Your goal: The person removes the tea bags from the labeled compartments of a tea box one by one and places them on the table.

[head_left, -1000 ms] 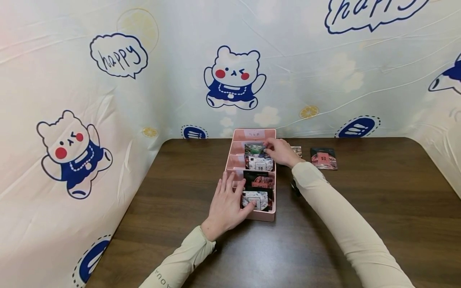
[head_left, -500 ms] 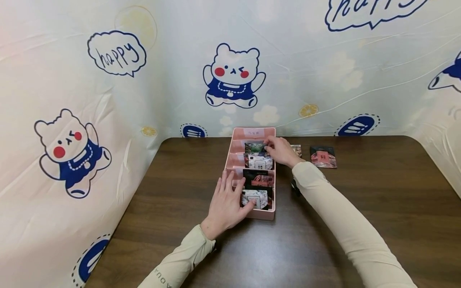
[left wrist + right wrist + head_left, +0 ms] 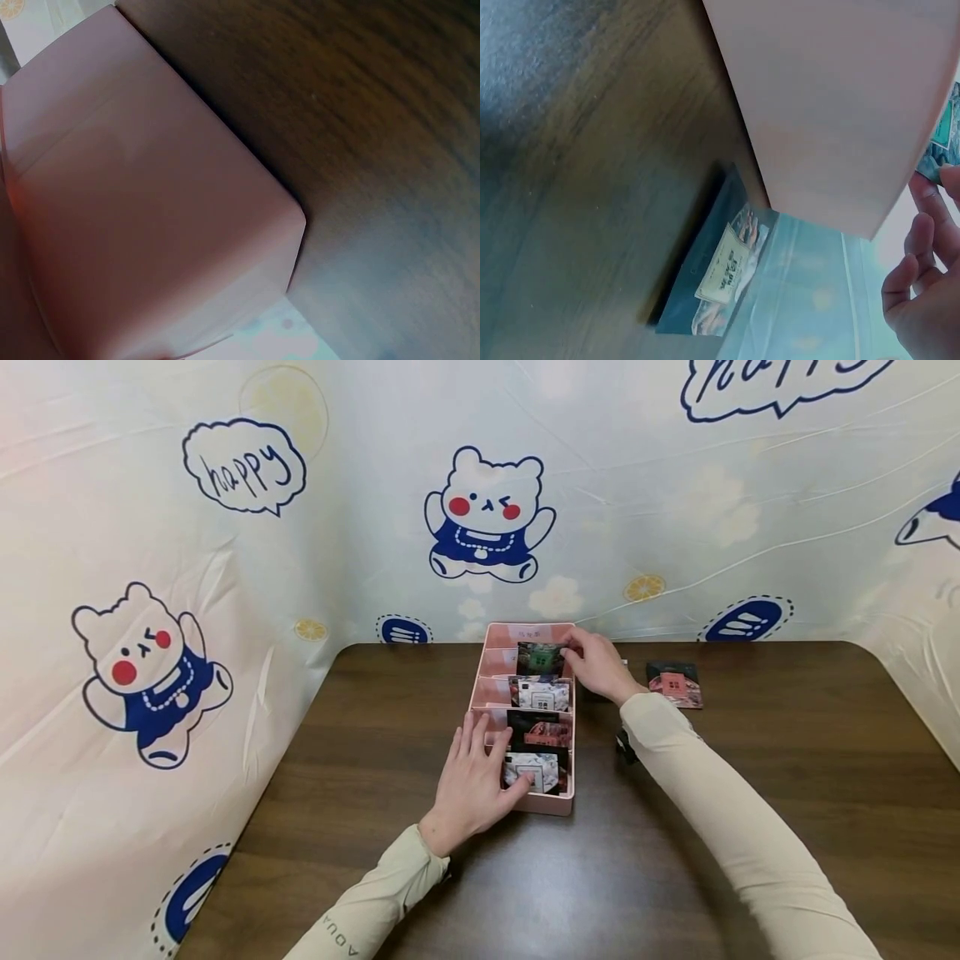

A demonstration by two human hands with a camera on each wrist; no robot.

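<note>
A pink divided box (image 3: 543, 804) holds several flat sachets, standing in its compartments. My right hand (image 3: 602, 664) pinches the right edge of a dark sachet with a green label (image 3: 538, 660) near the box's far end; thumb and finger show on this green-labelled sachet (image 3: 943, 127) in the right wrist view, other fingers loosely curled. My left hand (image 3: 471, 785) lies across the box's near left side, fingers extended and thumb over a white sachet (image 3: 538, 768). The left wrist view shows only the box's pink wall (image 3: 150, 187) and the tabletop, with the fingers out of sight.
On the brown table (image 3: 375, 760), a dark sachet with a red label (image 3: 675, 685) lies right of the box. Another sachet with a cream label (image 3: 727, 266) lies beside the box, mostly hidden by my right hand in the head view. A printed curtain stands behind.
My right hand has risen slightly and moved toward the far end, and the green-labelled sachet has come up with it, showing more of its face. My left hand stays in place.
</note>
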